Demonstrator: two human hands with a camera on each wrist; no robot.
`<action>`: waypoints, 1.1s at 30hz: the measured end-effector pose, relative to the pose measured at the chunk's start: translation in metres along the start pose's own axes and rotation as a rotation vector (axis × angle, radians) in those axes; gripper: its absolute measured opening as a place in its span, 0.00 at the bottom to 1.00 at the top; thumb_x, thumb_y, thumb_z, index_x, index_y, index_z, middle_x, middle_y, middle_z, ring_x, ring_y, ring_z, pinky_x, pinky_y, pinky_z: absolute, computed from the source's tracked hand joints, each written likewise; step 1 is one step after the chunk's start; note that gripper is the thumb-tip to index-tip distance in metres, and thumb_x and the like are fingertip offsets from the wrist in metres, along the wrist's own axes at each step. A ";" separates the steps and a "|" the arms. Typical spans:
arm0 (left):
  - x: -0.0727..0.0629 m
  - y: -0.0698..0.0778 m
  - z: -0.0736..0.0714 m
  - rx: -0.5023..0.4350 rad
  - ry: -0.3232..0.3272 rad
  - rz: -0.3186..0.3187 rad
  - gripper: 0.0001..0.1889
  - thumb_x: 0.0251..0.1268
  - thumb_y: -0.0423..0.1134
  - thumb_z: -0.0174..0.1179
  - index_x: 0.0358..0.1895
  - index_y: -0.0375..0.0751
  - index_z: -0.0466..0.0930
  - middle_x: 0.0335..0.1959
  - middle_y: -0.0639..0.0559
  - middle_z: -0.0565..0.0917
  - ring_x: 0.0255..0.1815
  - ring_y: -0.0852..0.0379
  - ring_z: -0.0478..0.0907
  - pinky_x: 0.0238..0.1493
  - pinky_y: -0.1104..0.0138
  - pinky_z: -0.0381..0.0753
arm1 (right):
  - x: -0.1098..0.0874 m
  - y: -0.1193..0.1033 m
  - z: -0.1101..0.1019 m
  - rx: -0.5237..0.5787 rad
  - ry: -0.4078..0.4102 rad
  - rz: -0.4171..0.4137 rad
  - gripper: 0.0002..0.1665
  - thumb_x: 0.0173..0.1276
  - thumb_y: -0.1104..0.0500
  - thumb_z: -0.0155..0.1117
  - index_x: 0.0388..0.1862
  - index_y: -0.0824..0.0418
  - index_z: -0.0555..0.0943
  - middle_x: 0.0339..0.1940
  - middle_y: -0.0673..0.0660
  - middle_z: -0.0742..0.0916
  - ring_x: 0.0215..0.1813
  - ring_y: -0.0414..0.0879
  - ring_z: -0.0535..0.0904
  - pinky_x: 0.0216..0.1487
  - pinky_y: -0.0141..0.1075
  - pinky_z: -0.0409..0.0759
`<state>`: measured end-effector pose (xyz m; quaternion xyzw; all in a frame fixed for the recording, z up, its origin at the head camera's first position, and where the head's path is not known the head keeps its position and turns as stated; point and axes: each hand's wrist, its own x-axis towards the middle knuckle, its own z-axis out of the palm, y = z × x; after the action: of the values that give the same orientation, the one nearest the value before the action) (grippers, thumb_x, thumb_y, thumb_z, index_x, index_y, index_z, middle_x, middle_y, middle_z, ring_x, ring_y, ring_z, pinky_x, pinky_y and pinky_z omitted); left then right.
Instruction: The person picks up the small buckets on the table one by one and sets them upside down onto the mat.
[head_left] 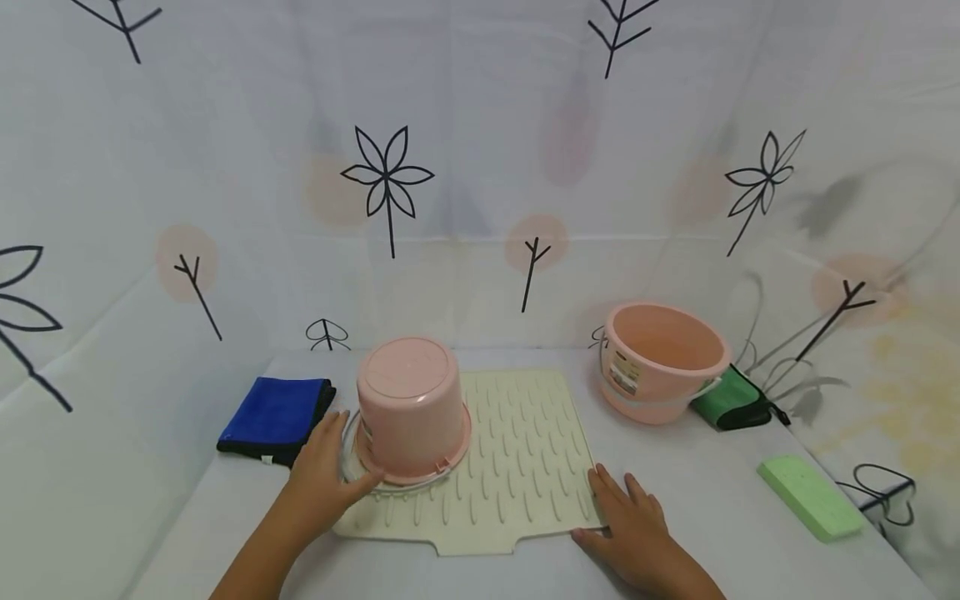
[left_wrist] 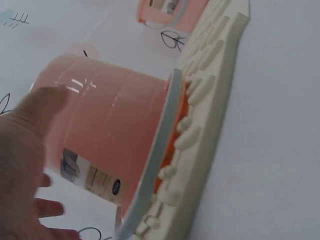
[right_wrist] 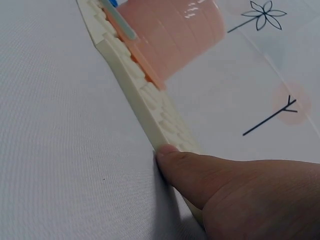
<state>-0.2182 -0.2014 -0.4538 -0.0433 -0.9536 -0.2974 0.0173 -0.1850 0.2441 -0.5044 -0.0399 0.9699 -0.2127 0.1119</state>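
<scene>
An upside-down pink bucket (head_left: 408, 408) sits on the left half of a cream ridged draining board (head_left: 525, 450), its pale handle (left_wrist: 150, 165) lying round the rim. Beside the bucket's left side is my left hand (head_left: 322, 475), fingers spread and thumb pointing toward the rim. In the left wrist view that thumb overlaps the bucket wall, and a label (left_wrist: 90, 175) shows on the wall. My right hand (head_left: 630, 529) rests at the board's near right corner with fairly straight fingers. Its thumb (right_wrist: 175, 160) touches the board's edge in the right wrist view.
A second pink bucket (head_left: 660, 367) stands upright at the back right, in front of a folded green cloth (head_left: 738, 400). A light green sponge block (head_left: 810, 497) lies at the right. Left of the board is a folded blue cloth (head_left: 277, 412) with black edging.
</scene>
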 end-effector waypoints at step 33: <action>-0.012 -0.038 0.041 0.082 -0.187 0.082 0.74 0.39 0.73 0.79 0.84 0.33 0.49 0.83 0.29 0.52 0.79 0.20 0.52 0.72 0.26 0.58 | -0.004 0.009 -0.019 0.032 0.020 -0.087 0.61 0.66 0.32 0.70 0.84 0.65 0.58 0.85 0.69 0.60 0.83 0.74 0.54 0.77 0.71 0.55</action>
<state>-0.2106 -0.2098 -0.5095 -0.1090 -0.9598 -0.2519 -0.0580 -0.1855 0.2607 -0.4904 -0.0781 0.9648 -0.2331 0.0937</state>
